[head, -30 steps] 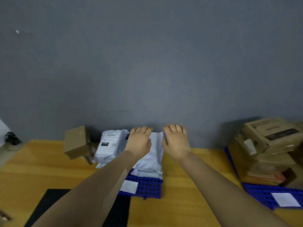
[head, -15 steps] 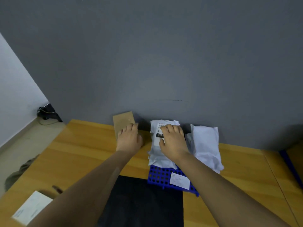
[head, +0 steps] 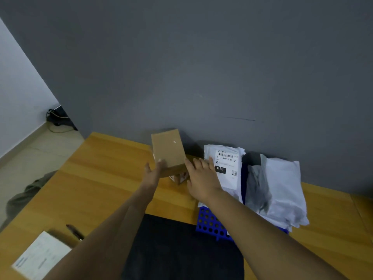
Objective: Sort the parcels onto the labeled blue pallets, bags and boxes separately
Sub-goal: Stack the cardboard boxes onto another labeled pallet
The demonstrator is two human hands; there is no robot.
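both hands shifted over to the cardboard box (head: 168,152)

half a second back the left hand (head: 153,175) lay flat on the box and the right hand (head: 201,178) sat on the labelled white bag (head: 226,168); now they flank the box. the left fingers (head: 161,163) are almost straight, tips against the near left corner, thumb spread wide, clasping nothing. the right fingers (head: 199,164) are straight and fanned, thumb towards the box's right edge; whether it touches i can't tell.

the box is at the back of the table (head: 105,178), close to the wall, propped on a smaller box (head: 179,176). its broad face tilts up at me, and its long axis runs from the hands towards the wall, far end higher. just right of it, bags lie heaped on the blue pallet (head: 210,223).

looks to me like the start of a pick-up: this box belongs on the box pallet, which is out of sight. next, both palms need to close on its sides and lift it straight off the small box without dragging that along.
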